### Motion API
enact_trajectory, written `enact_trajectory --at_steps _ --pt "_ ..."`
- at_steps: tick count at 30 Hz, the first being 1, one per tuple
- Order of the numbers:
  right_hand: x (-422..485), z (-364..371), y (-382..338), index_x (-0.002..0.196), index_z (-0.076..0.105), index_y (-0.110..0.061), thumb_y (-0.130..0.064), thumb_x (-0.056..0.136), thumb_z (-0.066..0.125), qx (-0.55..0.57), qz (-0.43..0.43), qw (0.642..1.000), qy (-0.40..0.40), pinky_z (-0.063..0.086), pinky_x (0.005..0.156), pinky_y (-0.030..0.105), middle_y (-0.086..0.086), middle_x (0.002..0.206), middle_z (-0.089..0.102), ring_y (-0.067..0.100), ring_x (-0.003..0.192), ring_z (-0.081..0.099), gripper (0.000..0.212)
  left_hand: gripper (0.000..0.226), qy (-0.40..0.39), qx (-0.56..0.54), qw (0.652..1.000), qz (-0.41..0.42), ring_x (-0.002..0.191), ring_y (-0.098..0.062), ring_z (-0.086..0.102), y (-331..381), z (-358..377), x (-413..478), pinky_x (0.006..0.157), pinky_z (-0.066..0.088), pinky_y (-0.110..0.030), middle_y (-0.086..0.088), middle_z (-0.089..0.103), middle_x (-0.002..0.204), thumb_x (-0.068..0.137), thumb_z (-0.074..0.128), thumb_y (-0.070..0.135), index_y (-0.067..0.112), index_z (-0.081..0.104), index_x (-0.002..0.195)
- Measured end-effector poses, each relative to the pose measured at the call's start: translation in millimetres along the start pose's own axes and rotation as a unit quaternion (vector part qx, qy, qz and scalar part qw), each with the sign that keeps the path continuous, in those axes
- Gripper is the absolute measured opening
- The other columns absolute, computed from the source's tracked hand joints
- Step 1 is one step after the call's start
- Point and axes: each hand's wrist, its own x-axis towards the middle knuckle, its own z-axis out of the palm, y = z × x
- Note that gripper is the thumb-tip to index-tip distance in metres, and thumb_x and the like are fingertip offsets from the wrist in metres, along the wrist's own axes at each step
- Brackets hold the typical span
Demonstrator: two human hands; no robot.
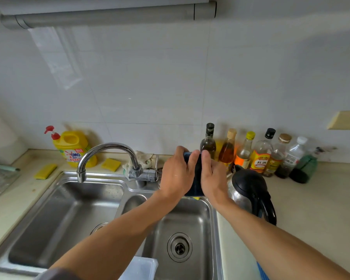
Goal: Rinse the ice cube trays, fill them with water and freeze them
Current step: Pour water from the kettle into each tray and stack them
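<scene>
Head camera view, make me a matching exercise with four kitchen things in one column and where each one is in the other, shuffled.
Things:
1. dark blue ice cube tray
2. faucet
3. electric kettle
4. yellow dish soap bottle

Places:
A. on the counter, right of the sink
B. by the wall, behind the left basin
C. gripped between the left hand and the right hand
D. outlet hangs over the left basin

Pairs: 1-C, 2-D, 3-A, 4-B.
</scene>
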Motion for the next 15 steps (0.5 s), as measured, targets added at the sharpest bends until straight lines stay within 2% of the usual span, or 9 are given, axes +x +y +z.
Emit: enact_trajectory --at_steps 3,5,7,9,12,15 --pt "12 6 -4 0.066 0.056 0.006 -0.07 0.096 0.027 0.024 -0.005 1.0 0.013 0.044 0.06 0.049 0.022 0.06 0.058 0.037 0.062 0.056 0.087 0.057 0.019 -0.001 1.0 -0.002 0.065 -0.019 0.066 1 -3 13 0.06 0.056 -0.042 0.004 0.067 0.072 0.091 0.032 0.073 0.02 0.052 0.097" --pt "21 10 -6 0.061 0.058 -0.003 -0.075 0.094 0.025 0.025 0.002 1.0 0.002 0.044 0.058 0.038 0.014 0.057 0.061 0.023 0.057 0.058 0.086 0.055 0.02 -0.011 0.999 -0.026 0.068 -0.019 0.067 1 -5 20 0.062 0.057 -0.042 0.005 0.068 0.074 0.091 0.034 0.074 0.022 0.052 0.096" --pt "24 15 1 0.056 0.06 -0.008 -0.074 0.096 0.025 -0.009 0.021 1.0 -0.021 0.042 0.053 0.025 0.007 0.054 0.062 0.014 0.054 0.059 0.084 0.06 0.006 -0.01 0.998 -0.059 0.074 -0.023 0.068 -4 -5 18 0.069 0.058 -0.044 0.001 0.069 0.079 0.089 0.03 0.076 0.021 0.052 0.098" --pt "21 18 15 0.058 0.062 -0.006 -0.069 0.101 0.027 -0.058 0.07 0.995 -0.045 0.038 0.049 0.02 0.004 0.051 0.059 0.01 0.05 0.055 0.084 0.067 -0.03 0.006 0.994 -0.103 0.083 -0.029 0.068 -16 0 5 0.077 0.056 -0.046 -0.005 0.069 0.088 0.086 0.024 0.079 0.019 0.051 0.103" --pt "11 21 35 0.072 0.067 -0.006 -0.071 0.1 0.025 -0.07 0.188 0.977 -0.074 0.043 0.06 0.032 0.004 0.068 0.066 0.016 0.066 0.062 0.083 0.079 -0.112 -0.007 0.972 -0.207 0.094 -0.033 0.067 -34 13 -21 0.085 0.057 -0.051 -0.012 0.068 0.104 0.083 0.019 0.083 0.018 0.052 0.115" --pt "7 28 38 0.075 0.063 -0.015 -0.073 0.099 0.024 -0.079 0.236 0.962 -0.113 0.044 0.069 0.037 0.002 0.077 0.064 0.018 0.074 0.061 0.074 0.07 -0.135 -0.06 0.955 -0.256 0.094 -0.03 0.068 -47 21 -34 0.081 0.06 -0.052 -0.011 0.069 0.103 0.09 0.023 0.077 0.018 0.059 0.104"
